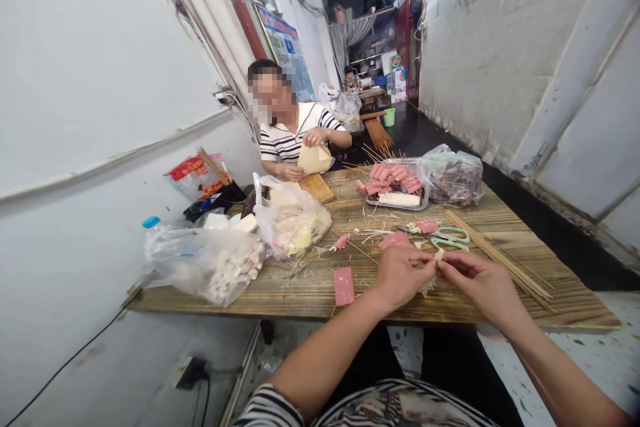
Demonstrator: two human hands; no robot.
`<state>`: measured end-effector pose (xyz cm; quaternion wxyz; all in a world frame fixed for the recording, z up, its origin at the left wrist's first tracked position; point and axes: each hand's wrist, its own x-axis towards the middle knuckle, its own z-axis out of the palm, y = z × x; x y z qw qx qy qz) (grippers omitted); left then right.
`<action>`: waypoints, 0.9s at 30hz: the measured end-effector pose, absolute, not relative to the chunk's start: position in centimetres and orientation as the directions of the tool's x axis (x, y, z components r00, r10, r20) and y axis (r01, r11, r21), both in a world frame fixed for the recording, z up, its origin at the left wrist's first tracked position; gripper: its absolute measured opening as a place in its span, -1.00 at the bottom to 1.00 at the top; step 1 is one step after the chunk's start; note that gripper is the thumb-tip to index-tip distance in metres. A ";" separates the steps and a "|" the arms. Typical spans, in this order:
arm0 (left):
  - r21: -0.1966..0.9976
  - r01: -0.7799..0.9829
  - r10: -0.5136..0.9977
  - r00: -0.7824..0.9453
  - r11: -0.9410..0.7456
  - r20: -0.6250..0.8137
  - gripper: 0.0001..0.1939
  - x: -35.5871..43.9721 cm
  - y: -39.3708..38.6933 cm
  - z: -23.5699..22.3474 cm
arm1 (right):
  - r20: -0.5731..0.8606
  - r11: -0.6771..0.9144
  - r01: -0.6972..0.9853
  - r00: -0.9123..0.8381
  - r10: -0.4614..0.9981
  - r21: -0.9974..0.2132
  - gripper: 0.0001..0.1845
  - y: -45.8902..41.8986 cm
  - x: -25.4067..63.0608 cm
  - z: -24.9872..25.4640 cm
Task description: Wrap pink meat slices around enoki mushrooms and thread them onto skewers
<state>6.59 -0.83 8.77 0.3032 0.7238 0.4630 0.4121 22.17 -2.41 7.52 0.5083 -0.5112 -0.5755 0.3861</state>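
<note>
My left hand (404, 273) and my right hand (483, 283) meet above the table's near edge, fingertips pinched on a small pale piece of what looks like enoki mushroom (439, 255). Thin whitish strands (427, 288) show just beneath the fingers. Beyond my left hand lies a pink slice of ham (393, 240), and another ham slice (344, 286) rests flat to its left. Green-handled scissors (450, 238) lie just past my fingertips, with a pink roll (427, 225) by their blades. A smaller skewered pink roll (342, 242) sits farther left.
Bamboo skewers (500, 260) lie at right. A clear tray (425, 202) with skewered pink rolls stands farther back, beside a plastic bag (453, 177). Bags of mushrooms (220, 273) and leafy food (295, 223) fill the left. Across the table, a co-worker (300, 137) holds a pale yellow sheet (315, 159).
</note>
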 end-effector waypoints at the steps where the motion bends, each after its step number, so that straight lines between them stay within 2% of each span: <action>1: 0.824 0.419 0.922 0.227 -0.382 0.313 -0.86 6.7 -0.9 8.8 | 0.203 0.189 0.214 0.047 0.978 -0.958 -0.70 -2.4 22.1 7.4; 6: 0.850 0.414 0.944 0.199 -0.326 0.265 -0.86 7.1 -1.0 8.7 | 0.223 0.179 0.280 0.132 0.966 -0.943 -0.77 -2.5 21.6 6.8; 10: 0.872 0.395 0.956 0.169 -0.289 0.240 -0.86 7.3 -0.8 8.3 | 0.181 0.137 0.241 0.172 0.968 -0.961 -0.77 -2.6 21.3 6.9; 17: 0.923 0.361 0.978 0.201 -0.131 0.060 -0.83 6.4 -0.1 7.2 | 0.167 0.147 0.219 0.074 0.983 -0.965 -0.66 -2.4 21.8 7.3; 22: 0.913 0.373 0.971 0.222 -0.168 0.088 -0.84 6.4 -0.1 7.6 | 0.167 0.148 0.225 0.069 0.984 -0.963 -0.67 -2.3 22.0 7.1; 27: 0.882 0.401 0.967 0.153 -0.248 0.202 -0.87 7.4 -0.9 7.9 | 0.249 0.154 0.422 0.182 0.951 -0.894 -0.75 -2.4 21.6 6.6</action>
